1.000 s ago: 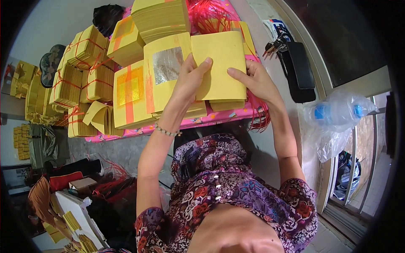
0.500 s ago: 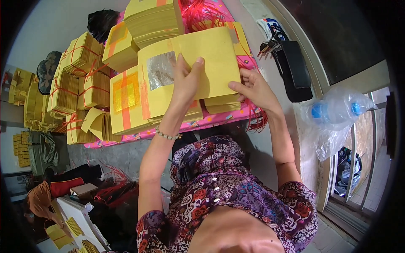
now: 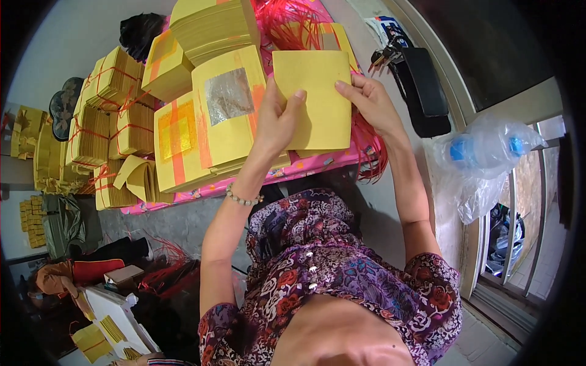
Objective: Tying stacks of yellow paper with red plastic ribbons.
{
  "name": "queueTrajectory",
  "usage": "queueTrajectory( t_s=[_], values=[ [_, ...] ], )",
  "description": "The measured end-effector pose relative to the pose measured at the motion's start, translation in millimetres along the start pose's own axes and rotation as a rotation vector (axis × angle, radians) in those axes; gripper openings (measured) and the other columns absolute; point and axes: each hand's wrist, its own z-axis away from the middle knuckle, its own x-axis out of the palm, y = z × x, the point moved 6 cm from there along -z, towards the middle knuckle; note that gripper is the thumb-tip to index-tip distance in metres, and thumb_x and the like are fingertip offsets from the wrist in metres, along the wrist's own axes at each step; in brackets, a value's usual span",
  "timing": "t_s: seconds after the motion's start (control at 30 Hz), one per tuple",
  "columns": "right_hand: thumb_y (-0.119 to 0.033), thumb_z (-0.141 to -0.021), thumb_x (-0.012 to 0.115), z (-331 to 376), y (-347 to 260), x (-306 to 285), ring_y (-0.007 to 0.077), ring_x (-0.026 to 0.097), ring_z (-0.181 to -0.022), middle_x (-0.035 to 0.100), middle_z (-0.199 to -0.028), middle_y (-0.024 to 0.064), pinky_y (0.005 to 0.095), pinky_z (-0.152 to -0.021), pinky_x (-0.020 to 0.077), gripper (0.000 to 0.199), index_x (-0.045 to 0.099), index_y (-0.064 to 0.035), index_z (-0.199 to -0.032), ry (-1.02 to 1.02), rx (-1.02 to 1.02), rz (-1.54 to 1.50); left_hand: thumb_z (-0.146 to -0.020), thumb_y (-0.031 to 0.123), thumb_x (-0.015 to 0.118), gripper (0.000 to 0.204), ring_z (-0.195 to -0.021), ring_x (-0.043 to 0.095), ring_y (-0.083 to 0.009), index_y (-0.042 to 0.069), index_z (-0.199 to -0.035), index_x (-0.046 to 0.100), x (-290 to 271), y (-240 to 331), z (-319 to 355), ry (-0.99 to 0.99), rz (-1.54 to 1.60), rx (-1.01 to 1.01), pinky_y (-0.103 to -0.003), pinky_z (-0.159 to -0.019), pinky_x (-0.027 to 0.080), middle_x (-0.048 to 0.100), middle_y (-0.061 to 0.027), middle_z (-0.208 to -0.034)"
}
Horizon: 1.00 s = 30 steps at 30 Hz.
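A plain yellow paper sheet [image 3: 316, 122], perhaps folded, lies between my hands at the table's front right. My left hand [image 3: 278, 122] holds its left edge, with the thumb on top and the fingers partly hidden. At the upper right edge, my right hand [image 3: 371, 107] pinches the paper between its thumb and curled fingers. Just left of my left hand is a stack of yellow paper [image 3: 223, 131], its top sheet bearing a silver foil square and orange strips. Further left stands a stack with a gold foil square [image 3: 177, 135].
Bundles tied with red string [image 3: 131, 131] are piled at the left. A tall yellow stack [image 3: 213, 30] and loose red strings [image 3: 287, 24] are at the back. Keys [image 3: 387, 55] and a black case [image 3: 425, 82] lie on the right ledge. Another person's striped sleeve [image 3: 170, 362] shows at lower left.
The yellow sheet has shifted right, off the silver-foil stack, uncovering that stack's right side. My left hand has moved slightly right with it. My right hand has moved up along the sheet's right edge.
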Motion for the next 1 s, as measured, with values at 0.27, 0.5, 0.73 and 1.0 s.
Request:
queueTrajectory(
  t_s=[0.27, 0.5, 0.73, 1.0],
  values=[
    [-0.021, -0.095, 0.057, -19.8, -0.2, -13.7, 0.0071, 0.064, -0.085, 0.067, -0.1, 0.0062, 0.021, -0.075, 0.0505, 0.029, 0.06, 0.002, -0.112, 0.127, -0.017, -0.069, -0.093, 0.005, 0.053, 0.031, -0.104, 0.057, -0.0167, -0.003, -0.122, 0.043, 6.6, -8.9, -13.0, 0.014, -0.072, -0.081, -0.03, -0.088, 0.046, 0.058, -0.0131, -0.113],
    [-0.023, -0.094, 0.059, -26.2, 18.4, -15.9, 0.0077, 0.063, -0.087, 0.066, -0.103, 0.0058, 0.0225, -0.076, 0.0503, 0.031, 0.059, 0.0017, -0.113, 0.077, -0.033, 0.007, -0.091, 0.006, 0.056, 0.032, -0.102, 0.057, -0.0165, -0.004, -0.119, 0.044, 3.5, -20.4, -19.4, 0.052, -0.101, -0.09, -0.031, -0.084, 0.047, 0.059, -0.015, -0.111],
    [-0.025, -0.091, 0.063, -41.8, 53.5, -8.5, 0.0084, 0.063, -0.086, 0.067, -0.098, 0.0048, 0.0242, -0.075, 0.0504, 0.034, 0.061, 0.0016, -0.112, -0.078, 0.118, 0.113, -0.084, 0.003, 0.059, 0.048, -0.107, 0.052, -0.0395, -0.008, -0.126, 0.037, -2.6, -10.8, -14.1, 0.181, -0.842, 0.136, -0.042, -0.089, 0.045, 0.051, -0.0279, -0.115],
    [-0.022, -0.088, 0.064, -51.2, 101.4, -26.7, 0.0123, 0.065, -0.08, 0.069, -0.095, 0.0086, 0.0273, -0.07, 0.0506, 0.032, 0.064, 0.0032, -0.107, -0.046, 0.09, 0.234, -0.077, -0.005, 0.059, 0.057, -0.111, 0.045, -0.0408, 0.0, -0.131, 0.042, 49.3, -5.8, 68.5, -0.027, -0.973, 0.375, -0.045, -0.095, 0.04, 0.042, -0.025, -0.122]
  ],
)
